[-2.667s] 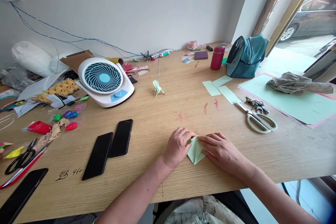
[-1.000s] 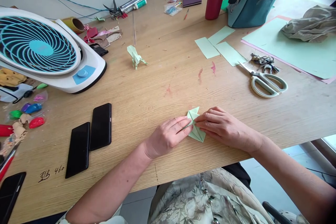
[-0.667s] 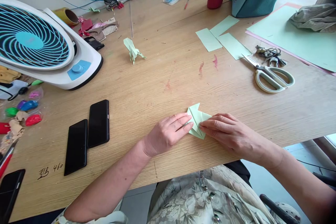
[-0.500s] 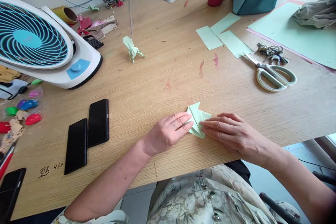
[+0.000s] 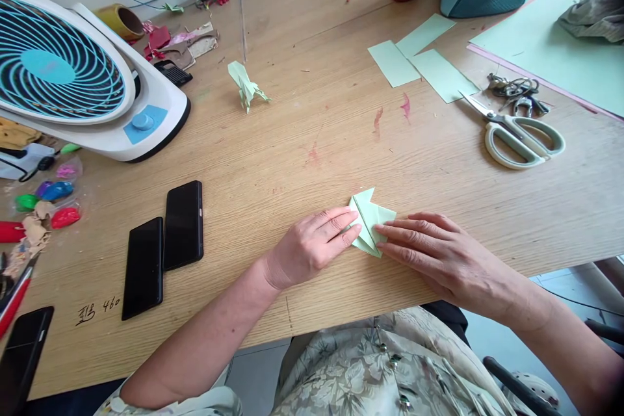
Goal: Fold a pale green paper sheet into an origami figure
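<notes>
A small pale green folded paper (image 5: pixel 370 220) lies flat on the wooden table (image 5: pixel 302 162) near its front edge. My left hand (image 5: pixel 312 248) rests palm down on the table, its fingertips pressing the paper's left side. From the right, my right hand (image 5: pixel 439 253) lies flat with its fingertips pressing the paper's lower right edge. Neither hand lifts the paper. A finished pale green paper figure (image 5: pixel 246 84) stands farther back on the table.
Two black phones (image 5: pixel 166 244) lie left of my hands, a third phone (image 5: pixel 22 357) at the left edge. A white and blue fan (image 5: pixel 82 78) stands at the back left. Scissors (image 5: pixel 517 133), keys (image 5: pixel 517 90), green paper strips (image 5: pixel 419 62) and a large green sheet (image 5: pixel 546 52) lie right.
The view has tilted down and closer to the table. The paper has been turned and a flap folded out to the right; my right fingers have slid along the lower right edge.
</notes>
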Motion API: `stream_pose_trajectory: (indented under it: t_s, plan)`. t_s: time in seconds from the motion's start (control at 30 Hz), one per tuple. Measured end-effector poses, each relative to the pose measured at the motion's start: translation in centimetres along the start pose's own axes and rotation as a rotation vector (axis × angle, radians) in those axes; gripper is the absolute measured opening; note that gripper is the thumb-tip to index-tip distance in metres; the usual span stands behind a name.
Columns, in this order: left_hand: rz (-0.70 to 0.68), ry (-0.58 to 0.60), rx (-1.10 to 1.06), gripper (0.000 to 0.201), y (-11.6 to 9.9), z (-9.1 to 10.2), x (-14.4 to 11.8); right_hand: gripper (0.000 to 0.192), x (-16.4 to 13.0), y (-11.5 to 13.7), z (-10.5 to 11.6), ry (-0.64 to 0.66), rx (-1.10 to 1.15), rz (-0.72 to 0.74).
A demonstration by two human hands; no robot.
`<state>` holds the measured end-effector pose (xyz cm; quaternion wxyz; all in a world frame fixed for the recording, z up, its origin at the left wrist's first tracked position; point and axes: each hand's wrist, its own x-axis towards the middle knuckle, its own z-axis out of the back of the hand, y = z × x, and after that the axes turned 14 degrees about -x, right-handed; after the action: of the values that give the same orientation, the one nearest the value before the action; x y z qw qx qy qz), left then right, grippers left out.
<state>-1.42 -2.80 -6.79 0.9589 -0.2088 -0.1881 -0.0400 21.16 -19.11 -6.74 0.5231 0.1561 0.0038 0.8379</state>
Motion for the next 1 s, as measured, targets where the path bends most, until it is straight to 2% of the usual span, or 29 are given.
stream_pose_trajectory:
  t_s: [0.53,1.0]
  plan:
    - [-0.006,0.005,0.038,0.027,-0.01,0.01,0.02,0.042,-0.4,0.09,-0.3,0.035,-0.059,0.037]
    - [0.065,0.113,0.128,0.035,-0.62,0.65,-0.3,0.04,-0.09,0.89,-0.15,0.013,-0.097,0.029]
